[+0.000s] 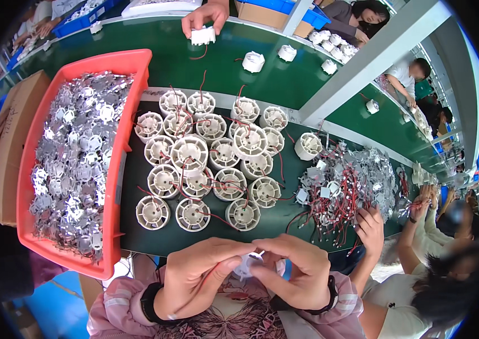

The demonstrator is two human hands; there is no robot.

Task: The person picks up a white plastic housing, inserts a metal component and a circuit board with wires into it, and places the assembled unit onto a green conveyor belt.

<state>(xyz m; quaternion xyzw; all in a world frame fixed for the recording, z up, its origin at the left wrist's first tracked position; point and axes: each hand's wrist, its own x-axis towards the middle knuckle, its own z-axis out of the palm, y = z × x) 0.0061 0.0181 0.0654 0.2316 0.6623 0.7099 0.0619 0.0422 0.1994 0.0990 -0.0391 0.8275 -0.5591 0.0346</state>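
Observation:
Close to my body, below the table's near edge, my left hand (197, 274) and my right hand (298, 268) meet at the fingertips. Between them they grip a small pale, silvery plate (245, 266), mostly covered by the fingers. A thin reddish wire runs across my left palm. Just beyond my hands stand rows of round white plastic housings (193, 214), some stacked on others, many with red wires hanging out. To their right lies a heap of silvery plates with red and black wires (335, 189).
A red bin (116, 192) full of loose metal plates stands left, beside a cardboard box (13, 152). Behind, a green conveyor (154, 62) carries white housings past a grey post (363, 56). Co-workers' hands hold a housing (203, 35) at the far side and touch the wired heap.

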